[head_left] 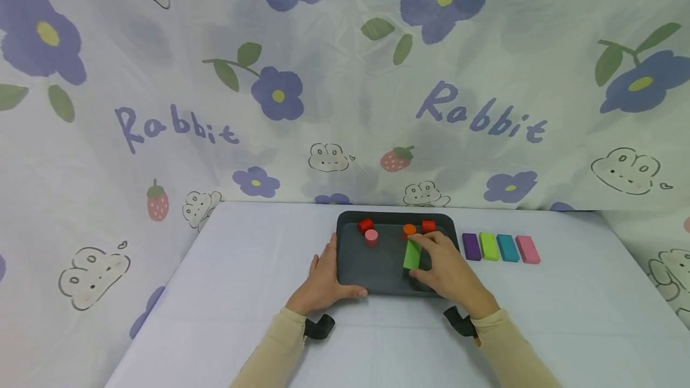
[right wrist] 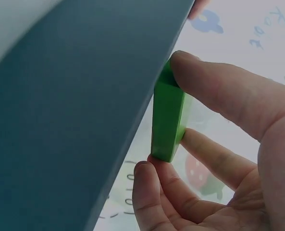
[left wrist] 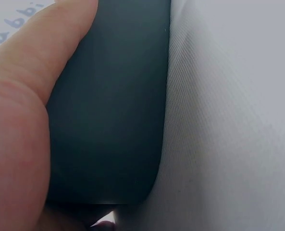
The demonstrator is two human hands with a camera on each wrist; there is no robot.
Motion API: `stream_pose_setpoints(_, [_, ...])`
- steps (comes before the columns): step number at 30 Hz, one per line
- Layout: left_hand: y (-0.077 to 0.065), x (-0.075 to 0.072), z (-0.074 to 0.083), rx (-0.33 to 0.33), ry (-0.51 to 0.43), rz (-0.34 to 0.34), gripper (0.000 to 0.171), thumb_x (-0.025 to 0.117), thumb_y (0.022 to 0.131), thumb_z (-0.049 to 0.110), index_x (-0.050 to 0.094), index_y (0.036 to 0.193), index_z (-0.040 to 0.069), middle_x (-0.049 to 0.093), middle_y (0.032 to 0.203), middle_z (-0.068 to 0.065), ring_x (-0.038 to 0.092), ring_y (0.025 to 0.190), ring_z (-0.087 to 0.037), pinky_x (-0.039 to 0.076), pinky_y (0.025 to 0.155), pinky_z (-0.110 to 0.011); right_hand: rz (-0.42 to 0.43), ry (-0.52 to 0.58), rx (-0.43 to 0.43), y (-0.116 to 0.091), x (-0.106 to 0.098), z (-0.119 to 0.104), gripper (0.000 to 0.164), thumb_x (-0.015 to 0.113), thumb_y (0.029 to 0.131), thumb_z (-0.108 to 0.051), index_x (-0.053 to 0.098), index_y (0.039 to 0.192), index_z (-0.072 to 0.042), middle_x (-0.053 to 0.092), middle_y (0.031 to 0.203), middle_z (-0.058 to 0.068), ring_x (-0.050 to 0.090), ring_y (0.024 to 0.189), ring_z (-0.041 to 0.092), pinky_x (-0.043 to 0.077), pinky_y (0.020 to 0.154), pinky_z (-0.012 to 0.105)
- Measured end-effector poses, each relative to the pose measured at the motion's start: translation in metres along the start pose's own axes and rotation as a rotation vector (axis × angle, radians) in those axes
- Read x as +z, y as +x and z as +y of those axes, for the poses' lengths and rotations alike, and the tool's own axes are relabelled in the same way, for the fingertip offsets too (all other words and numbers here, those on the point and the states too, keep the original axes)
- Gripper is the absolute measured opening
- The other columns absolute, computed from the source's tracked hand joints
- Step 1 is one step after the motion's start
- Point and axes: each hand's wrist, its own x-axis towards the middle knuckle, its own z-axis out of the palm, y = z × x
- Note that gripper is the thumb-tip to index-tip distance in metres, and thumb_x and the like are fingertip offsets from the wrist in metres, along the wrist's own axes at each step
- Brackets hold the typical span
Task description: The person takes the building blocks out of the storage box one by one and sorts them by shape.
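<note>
In the head view my right hand (head_left: 450,268) pinches a green rectangular block (head_left: 412,254) over the right part of a dark grey tray (head_left: 372,277). The right wrist view shows the thumb on one end of the green block (right wrist: 167,120) and fingertips at the other. At the tray's front left corner, my left hand (head_left: 323,283) lies with fingers straight along the left wall and thumb stretched along the front edge. Inside the tray, toward the back, are a red block (head_left: 365,224), a pink cylinder (head_left: 371,239), an orange cylinder (head_left: 409,230) and another red block (head_left: 428,226).
To the right of the tray, on the white table (head_left: 259,256), a row holds a purple block (head_left: 471,246), a lime block (head_left: 489,246), a blue block (head_left: 508,248) and a pink block (head_left: 527,249). A patterned cloth (head_left: 345,106) hangs behind the table.
</note>
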Motion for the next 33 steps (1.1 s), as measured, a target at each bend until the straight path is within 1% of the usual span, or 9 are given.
stream_pose_setpoints(3, [-0.001,-0.001,0.000,-0.001,-0.002,0.002,0.135,0.088,0.073,0.050,-0.003,0.160,0.001,0.011,0.167,-0.018,0.012,0.153,-0.034,-0.001,0.120,-0.061,0.002,0.000,-0.006,-0.001,-0.003,0.003,0.070,0.086,0.080,-0.015,0.056,0.142,-0.007,0.053,0.132,0.023,0.054,0.116,0.036,0.052,0.095,0.053])
stream_pose_setpoints(9, [-0.001,-0.001,0.002,-0.011,0.004,0.004,0.136,0.088,0.073,0.050,-0.003,0.160,0.001,0.011,0.167,-0.017,0.012,0.153,-0.034,-0.001,0.120,-0.060,-0.002,-0.020,0.022,-0.006,-0.013,0.009,0.070,0.085,0.080,-0.014,0.055,0.143,-0.006,0.052,0.132,0.024,0.056,0.116,0.039,0.053,0.094,0.055])
stream_pose_setpoints(14, [-0.001,-0.001,0.002,-0.007,-0.001,0.004,0.135,0.088,0.073,0.050,-0.003,0.160,0.001,0.011,0.167,-0.017,0.011,0.153,-0.035,-0.001,0.120,-0.060,0.004,-0.035,0.042,-0.009,-0.018,0.015,0.069,0.085,0.080,-0.013,0.055,0.141,-0.003,0.053,0.132,0.025,0.055,0.117,0.041,0.052,0.093,0.057])
stream_pose_setpoints(21, [-0.001,-0.001,0.002,-0.010,0.000,0.003,0.135,0.088,0.073,0.050,-0.003,0.160,0.001,0.011,0.167,-0.017,0.011,0.153,-0.035,-0.001,0.120,-0.060,0.002,-0.050,0.069,-0.014,-0.024,0.024,0.069,0.084,0.080,-0.012,0.054,0.142,-0.006,0.053,0.132,0.025,0.055,0.114,0.041,0.053,0.091,0.058])
stream_pose_setpoints(30, [0.000,0.000,0.001,-0.004,0.016,0.007,0.136,0.088,0.072,0.052,-0.002,0.160,0.001,0.011,0.167,-0.016,0.011,0.153,-0.034,0.000,0.120,-0.061,-0.001,-0.058,0.066,-0.018,-0.033,0.039,0.068,0.081,0.083,-0.011,0.051,0.143,-0.001,0.050,0.133,0.028,0.053,0.116,0.042,0.051,0.093,0.058])
stream_pose_setpoints(33, [0.000,0.000,0.001,-0.006,0.020,0.007,0.136,0.088,0.072,0.052,-0.003,0.160,0.001,0.011,0.167,-0.016,0.011,0.153,-0.034,0.000,0.120,-0.060,-0.007,-0.065,0.078,-0.020,-0.036,0.044,0.068,0.081,0.083,-0.012,0.051,0.143,-0.002,0.050,0.134,0.029,0.053,0.117,0.043,0.051,0.094,0.060])
